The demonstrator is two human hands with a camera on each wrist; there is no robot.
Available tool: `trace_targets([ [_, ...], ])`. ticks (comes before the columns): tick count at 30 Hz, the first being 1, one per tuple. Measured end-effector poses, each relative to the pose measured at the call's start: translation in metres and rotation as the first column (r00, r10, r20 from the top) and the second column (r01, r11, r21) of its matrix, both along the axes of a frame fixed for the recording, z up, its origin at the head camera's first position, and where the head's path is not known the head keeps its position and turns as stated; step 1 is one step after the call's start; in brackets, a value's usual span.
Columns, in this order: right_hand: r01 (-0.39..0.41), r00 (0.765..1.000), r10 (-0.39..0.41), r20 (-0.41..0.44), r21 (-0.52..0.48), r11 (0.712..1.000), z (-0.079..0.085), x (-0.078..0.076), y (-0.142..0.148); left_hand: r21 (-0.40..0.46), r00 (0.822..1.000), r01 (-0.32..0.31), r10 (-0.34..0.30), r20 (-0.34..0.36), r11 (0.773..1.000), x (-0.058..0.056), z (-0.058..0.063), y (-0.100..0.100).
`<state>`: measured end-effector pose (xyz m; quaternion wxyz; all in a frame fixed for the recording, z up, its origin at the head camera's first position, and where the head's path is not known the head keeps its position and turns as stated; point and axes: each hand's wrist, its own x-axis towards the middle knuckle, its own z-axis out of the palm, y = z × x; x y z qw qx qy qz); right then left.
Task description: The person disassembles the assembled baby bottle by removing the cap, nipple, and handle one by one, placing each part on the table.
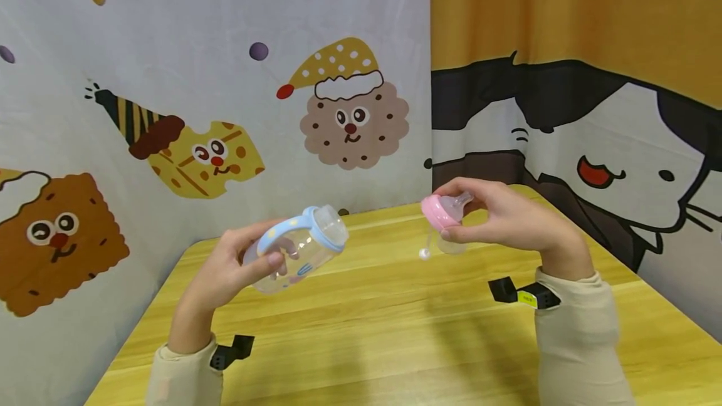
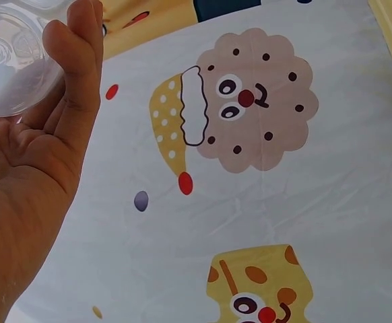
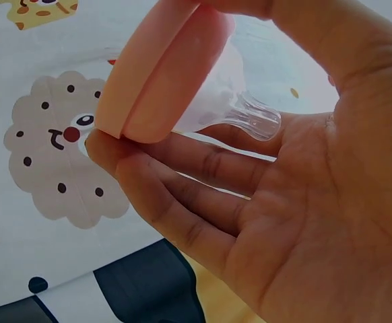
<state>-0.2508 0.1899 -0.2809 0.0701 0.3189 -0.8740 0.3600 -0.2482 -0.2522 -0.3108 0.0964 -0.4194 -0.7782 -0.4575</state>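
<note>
My left hand (image 1: 234, 265) grips a clear baby bottle (image 1: 313, 257) with a light blue collar and a yellow-dotted blue handle. The bottle tilts, its open mouth up and toward the right. Its round base (image 2: 14, 74) shows at the corner of the left wrist view. Across from it, my right hand (image 1: 510, 218) pinches a pink bottle ring (image 1: 435, 212) between thumb and fingers. A clear teat (image 3: 253, 118) sticks out of the ring toward the palm. From the ring's other side hangs a thin straw ending in a white ball (image 1: 424, 254). Bottle and ring are apart.
A clear cup-like piece (image 1: 452, 247) shows below the right hand, over the far part of the wood-grain table (image 1: 383, 331). Printed curtains (image 1: 225, 80) stand behind the table. Each sleeve cuff carries a small black camera mount (image 1: 231, 353).
</note>
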Motion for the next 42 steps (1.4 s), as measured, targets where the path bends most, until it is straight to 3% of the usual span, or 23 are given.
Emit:
trace_targets([
  [11,-0.051,0.997,0.050,0.058,0.012,0.999,-0.002,-0.002,-0.004,-0.009,1.000,-0.016,0.016,-0.002,1.000,-0.001,-0.002,0.001],
  [21,-0.053,0.988,0.045,0.148,0.053,0.997,-0.005,-0.009,-0.006,-0.008,1.000,-0.018,0.017,-0.007,1.000,-0.003,-0.001,0.001],
  [30,-0.080,0.976,0.060,0.210,0.090,0.993,-0.008,-0.015,-0.006,0.016,1.000,0.015,-0.015,-0.014,1.000,-0.006,-0.001,0.002],
  [36,-0.084,0.979,0.061,0.194,0.110,0.990,-0.009,-0.018,-0.006,0.054,0.999,0.022,-0.020,-0.027,0.998,-0.006,0.000,0.002],
  [42,-0.067,0.974,0.041,0.224,0.110,0.992,-0.010,-0.020,-0.009,0.193,0.993,0.081,-0.062,-0.102,0.978,-0.009,-0.002,0.005],
])
